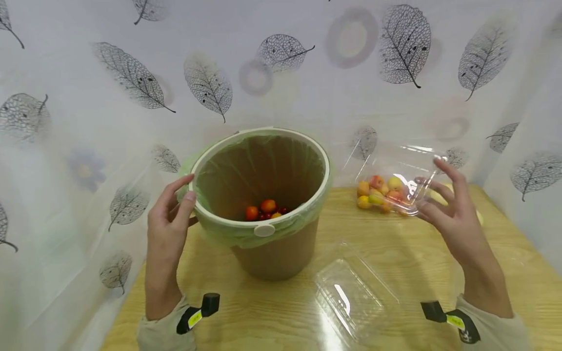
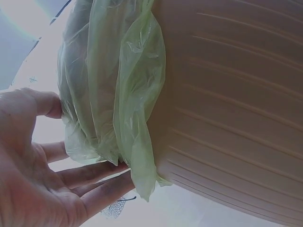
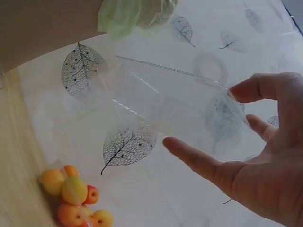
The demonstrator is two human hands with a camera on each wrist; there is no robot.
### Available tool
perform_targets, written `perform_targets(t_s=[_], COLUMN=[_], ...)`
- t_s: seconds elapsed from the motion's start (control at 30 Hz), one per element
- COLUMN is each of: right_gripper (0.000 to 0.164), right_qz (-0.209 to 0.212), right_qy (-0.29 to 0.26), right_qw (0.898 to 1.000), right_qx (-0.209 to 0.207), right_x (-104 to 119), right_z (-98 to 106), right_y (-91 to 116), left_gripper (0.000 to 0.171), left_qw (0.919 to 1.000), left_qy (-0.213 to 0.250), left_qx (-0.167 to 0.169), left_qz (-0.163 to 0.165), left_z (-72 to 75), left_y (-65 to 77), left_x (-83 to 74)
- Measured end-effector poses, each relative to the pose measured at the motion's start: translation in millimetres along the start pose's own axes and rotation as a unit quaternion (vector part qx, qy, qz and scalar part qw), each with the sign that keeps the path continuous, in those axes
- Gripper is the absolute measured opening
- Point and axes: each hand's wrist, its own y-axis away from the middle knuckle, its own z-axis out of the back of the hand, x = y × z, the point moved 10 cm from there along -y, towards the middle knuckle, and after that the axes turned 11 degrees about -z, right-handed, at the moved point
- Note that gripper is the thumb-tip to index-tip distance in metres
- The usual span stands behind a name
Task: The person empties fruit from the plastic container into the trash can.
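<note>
A brown trash can (image 1: 281, 253) with a cream rim and a pale green bag (image 2: 139, 71) folded over it stands on the table. Inside lie tomato-like red fruits (image 1: 268, 205) and smaller dark red ones. My left hand (image 1: 169, 219) is at the can's left side, its spread fingers and thumb touching the rim and bag. My right hand (image 1: 458, 222) holds a clear plastic container (image 3: 161, 94) by one end, thumb on one side and fingers on the other. It is raised and tilted, overlapping a group of small fruits (image 3: 73, 189) in the head view.
Another clear plastic container (image 1: 351, 292) lies on the wooden table (image 1: 246, 317) in front of the can. Yellow fruit (image 1: 439, 195) shows partly behind my right hand. A leaf-patterned curtain (image 1: 281, 97) closes off the back and both sides.
</note>
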Motion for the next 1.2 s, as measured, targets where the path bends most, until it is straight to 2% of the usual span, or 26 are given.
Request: perform_targets(t_s=[0.07, 0.17, 0.27, 0.37, 0.47, 0.57, 0.77, 0.9, 1.13, 1.2], right_gripper=[0.080, 0.079, 0.079, 0.080, 0.079, 0.079, 0.086, 0.089, 0.089, 0.086], right_qz=[-0.044, -0.099, -0.142, -0.173, -0.193, -0.213, -0.255, -0.269, -0.304, -0.310], right_qy=[0.062, 0.131, 0.152, 0.150, 0.129, 0.110, 0.096, 0.108, 0.139, 0.143], right_qw=[0.997, 0.984, 0.973, 0.965, 0.963, 0.961, 0.949, 0.939, 0.910, 0.906], right_qx=[0.026, 0.066, 0.101, 0.129, 0.139, 0.139, 0.156, 0.186, 0.247, 0.250], right_x=[-19, -46, -68, -87, -100, -110, -126, -132, -144, -145], right_z=[-5, -16, -27, -36, -39, -37, -29, -26, -33, -29], right_y=[-5, -11, -15, -16, -17, -17, -11, -5, 4, 6], left_gripper=[0.036, 0.036, 0.036, 0.036, 0.036, 0.036, 0.038, 0.038, 0.037, 0.037], left_qw=[1.0000, 1.0000, 0.9999, 1.0000, 1.0000, 0.9999, 0.9997, 0.9997, 0.9996, 0.9996], left_qy=[-0.002, 0.001, 0.007, 0.005, -0.002, -0.012, -0.023, -0.024, -0.026, -0.027], left_qx=[-0.003, -0.007, -0.008, -0.008, -0.009, -0.006, 0.000, 0.004, -0.001, -0.003], left_qz=[-0.002, -0.005, -0.002, -0.002, -0.001, 0.000, 0.005, -0.003, -0.006, -0.005], left_z=[0.0, 0.2, -0.7, -1.4, -1.7, -2.0, -1.8, -3.1, -3.0, -3.0], left_y=[-0.1, 0.0, 0.3, 0.2, 0.0, 0.3, 1.0, -0.9, -0.9, -0.2], left_x=[0.2, 0.4, 0.6, 0.1, -0.4, -0.6, -0.8, -2.5, -4.0, -4.1])
